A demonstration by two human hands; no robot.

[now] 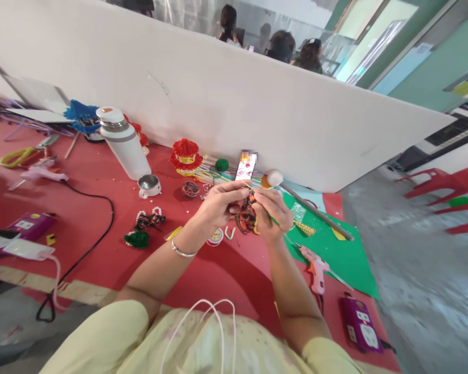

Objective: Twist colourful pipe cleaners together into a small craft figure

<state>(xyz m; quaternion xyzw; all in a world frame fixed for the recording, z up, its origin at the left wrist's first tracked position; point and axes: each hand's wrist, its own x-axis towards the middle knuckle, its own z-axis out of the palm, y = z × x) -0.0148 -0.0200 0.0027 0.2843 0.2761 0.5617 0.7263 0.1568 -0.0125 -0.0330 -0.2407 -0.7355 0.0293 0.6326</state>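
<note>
My left hand is closed in a pinch on a bundle of dark multicoloured yarn, with orange, green and yellow strands hanging below the fingers. Against its other side, my right hand pinches the same yarn. Thin pale-yellow ends poke out above both sets of fingertips; whether they are yarn or a stick I cannot tell. Just below the hands lie a round spool and a bent pale piece. A lit phone leans on the partition behind them.
A white bottle, metal cup and red-yellow fringed craft stand left. Beaded yarn pieces lie nearer. At right are a pink glue gun, green sheet, long rod and purple power strip. A white partition closes the back.
</note>
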